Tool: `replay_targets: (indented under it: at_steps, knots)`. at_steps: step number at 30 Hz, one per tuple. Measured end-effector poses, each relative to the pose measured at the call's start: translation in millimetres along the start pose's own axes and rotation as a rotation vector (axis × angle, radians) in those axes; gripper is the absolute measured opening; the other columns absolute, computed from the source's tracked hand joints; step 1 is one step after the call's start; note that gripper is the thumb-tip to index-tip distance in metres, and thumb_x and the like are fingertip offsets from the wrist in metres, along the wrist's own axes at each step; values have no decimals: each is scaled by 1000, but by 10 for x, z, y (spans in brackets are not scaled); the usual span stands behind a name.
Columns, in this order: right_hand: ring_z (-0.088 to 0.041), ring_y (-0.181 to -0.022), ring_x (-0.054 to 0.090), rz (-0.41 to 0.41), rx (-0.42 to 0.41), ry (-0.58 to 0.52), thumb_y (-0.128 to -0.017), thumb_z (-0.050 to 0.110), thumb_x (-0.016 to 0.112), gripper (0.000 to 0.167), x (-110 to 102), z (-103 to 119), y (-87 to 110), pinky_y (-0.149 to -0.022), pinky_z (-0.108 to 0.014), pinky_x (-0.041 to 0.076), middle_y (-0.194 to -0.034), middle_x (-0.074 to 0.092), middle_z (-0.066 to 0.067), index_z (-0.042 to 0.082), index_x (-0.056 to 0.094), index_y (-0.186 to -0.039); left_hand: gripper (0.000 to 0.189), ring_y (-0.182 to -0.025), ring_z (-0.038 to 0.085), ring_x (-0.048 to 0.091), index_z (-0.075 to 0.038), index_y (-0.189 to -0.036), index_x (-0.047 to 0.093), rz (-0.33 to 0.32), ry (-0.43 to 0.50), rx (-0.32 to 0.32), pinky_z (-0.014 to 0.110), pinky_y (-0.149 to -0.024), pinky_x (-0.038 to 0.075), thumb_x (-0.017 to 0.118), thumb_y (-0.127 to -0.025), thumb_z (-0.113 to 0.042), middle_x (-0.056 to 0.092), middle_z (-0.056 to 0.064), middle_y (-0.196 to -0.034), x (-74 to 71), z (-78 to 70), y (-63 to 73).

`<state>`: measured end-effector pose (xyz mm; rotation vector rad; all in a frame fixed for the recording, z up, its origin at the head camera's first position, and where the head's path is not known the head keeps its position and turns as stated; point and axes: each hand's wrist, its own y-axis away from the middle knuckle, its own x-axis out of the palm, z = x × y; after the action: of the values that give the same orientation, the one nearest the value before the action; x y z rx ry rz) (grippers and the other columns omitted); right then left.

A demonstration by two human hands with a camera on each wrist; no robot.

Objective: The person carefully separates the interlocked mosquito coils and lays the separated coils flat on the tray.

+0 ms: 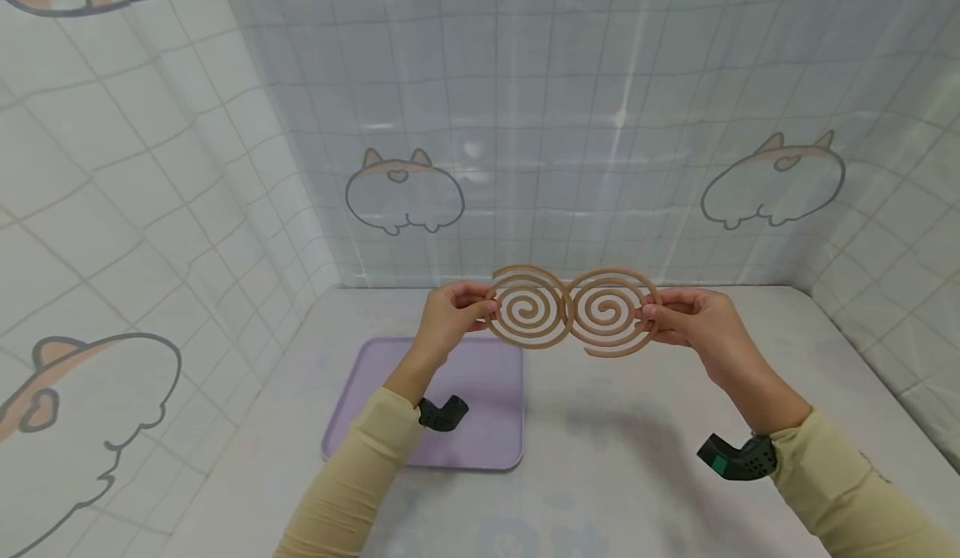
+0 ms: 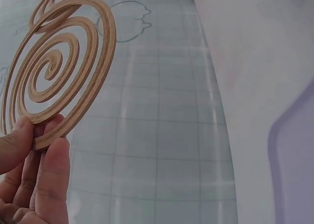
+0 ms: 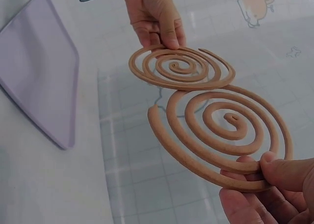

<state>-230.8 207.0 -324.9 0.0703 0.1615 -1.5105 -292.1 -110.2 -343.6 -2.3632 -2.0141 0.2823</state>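
Note:
Two brown mosquito coils are held up side by side over the table, their inner edges overlapping in the head view. My left hand (image 1: 448,318) pinches the outer edge of the left coil (image 2: 110,37) between thumb and fingers. On the other side, my right hand (image 1: 697,318) grips the outer ring of the right coil (image 3: 169,146), thumb on top and fingers beneath. Both coils show their flat spiral faces to the head camera. In the right wrist view, the left coil lies beyond the right one, close against its rim.
A lilac tray (image 1: 472,437) lies on the white table (image 1: 600,491), below and partly behind my left forearm. White tiled-pattern walls (image 1: 525,124) with cartoon animal drawings enclose the table at the back and sides. Each wrist wears a black camera mount (image 1: 442,414).

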Motion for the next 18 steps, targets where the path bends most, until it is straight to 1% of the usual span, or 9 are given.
replay_targets:
  at_steps: [6, 10, 15, 18]
  knots:
    - [-9, -78, 66, 0, -25, 15, -86, 20, 66, 37, 2, -24, 8, -71, -29, 54, -83, 69, 6, -8, 57, -106, 23, -74, 13, 65, 6, -101, 64, -21, -34, 13, 35, -69, 55, 69, -82, -6, 67, 9, -85, -93, 15, 32]
    - [-9, -79, 66, -11, -29, 23, -86, 20, 66, 35, -18, -37, 22, -72, -29, 54, -83, 68, 6, -7, 57, -106, 23, -74, 13, 65, 5, -100, 65, -49, -63, 29, 34, -67, 55, 70, -81, -7, 67, 10, -85, -181, 54, 50]
    - [-9, -79, 66, -17, -28, 36, -86, 22, 66, 40, -61, -60, 48, -72, -30, 54, -84, 68, 6, -9, 55, -110, 20, -74, 14, 65, 3, -99, 66, -92, -117, 40, 31, -65, 55, 69, -82, -7, 67, 12, -86, -315, 100, 104]
    - [-9, -79, 66, -18, -24, 36, -86, 22, 66, 42, -93, -82, 59, -73, -30, 54, -85, 68, 6, -9, 55, -111, 20, -74, 13, 65, 3, -99, 66, -110, -157, 47, 30, -64, 55, 69, -82, -6, 68, 13, -87, -423, 142, 143]
